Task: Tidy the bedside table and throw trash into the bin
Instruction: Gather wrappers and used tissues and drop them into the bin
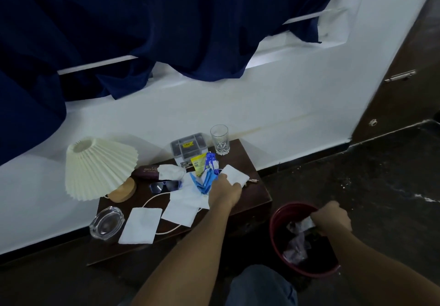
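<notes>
Now, left hand (225,192) on tissue (235,174), right hand (332,217) with scrap (307,223) over bin (272,229)

My forearms (181,253) are bare from the left hand (223,193) and right hand (333,220) to the near edge. Faded blue-grey jeans (259,286) cover my knee, near centre.
</notes>
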The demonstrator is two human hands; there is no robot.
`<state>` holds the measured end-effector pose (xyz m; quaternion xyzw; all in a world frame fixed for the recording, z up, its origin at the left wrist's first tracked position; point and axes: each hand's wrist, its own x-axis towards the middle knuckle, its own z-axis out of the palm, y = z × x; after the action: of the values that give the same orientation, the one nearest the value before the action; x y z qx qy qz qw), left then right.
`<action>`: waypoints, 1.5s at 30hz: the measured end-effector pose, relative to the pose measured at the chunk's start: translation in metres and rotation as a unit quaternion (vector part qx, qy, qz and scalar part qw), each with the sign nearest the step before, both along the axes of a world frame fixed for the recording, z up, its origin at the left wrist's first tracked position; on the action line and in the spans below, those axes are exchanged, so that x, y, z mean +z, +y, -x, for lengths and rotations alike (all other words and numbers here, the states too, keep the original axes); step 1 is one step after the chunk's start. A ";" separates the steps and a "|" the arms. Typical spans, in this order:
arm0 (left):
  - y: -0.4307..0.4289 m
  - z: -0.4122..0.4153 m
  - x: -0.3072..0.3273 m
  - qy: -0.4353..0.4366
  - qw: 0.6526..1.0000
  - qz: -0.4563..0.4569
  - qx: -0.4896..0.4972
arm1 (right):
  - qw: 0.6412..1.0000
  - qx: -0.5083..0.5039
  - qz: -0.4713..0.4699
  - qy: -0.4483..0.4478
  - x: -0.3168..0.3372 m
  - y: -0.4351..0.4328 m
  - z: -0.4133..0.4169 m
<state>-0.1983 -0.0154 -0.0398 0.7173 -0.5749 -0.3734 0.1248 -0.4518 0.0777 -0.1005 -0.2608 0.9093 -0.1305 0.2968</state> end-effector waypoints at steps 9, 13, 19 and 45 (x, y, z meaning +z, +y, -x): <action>-0.027 -0.034 -0.023 -0.028 0.985 0.073 0.156 | 0.999 -0.027 -0.026 0.015 -0.047 -0.003 -0.002; -0.044 -0.041 -0.034 -0.027 0.968 0.080 0.236 | 0.999 -0.026 -0.013 0.035 -0.057 -0.010 -0.009; -0.070 -0.052 -0.045 -0.013 0.970 -0.019 0.243 | 0.997 0.039 0.036 0.059 -0.056 -0.028 -0.035; -0.010 -0.016 0.011 0.180 0.980 -0.050 -0.063 | 0.900 0.064 0.238 -0.359 0.032 -0.081 -0.112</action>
<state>-0.1821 -0.0254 -0.0290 0.6065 -0.5675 -0.5314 0.1664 -0.3402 -0.0028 -0.0683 -0.3165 0.6641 -0.4085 0.5403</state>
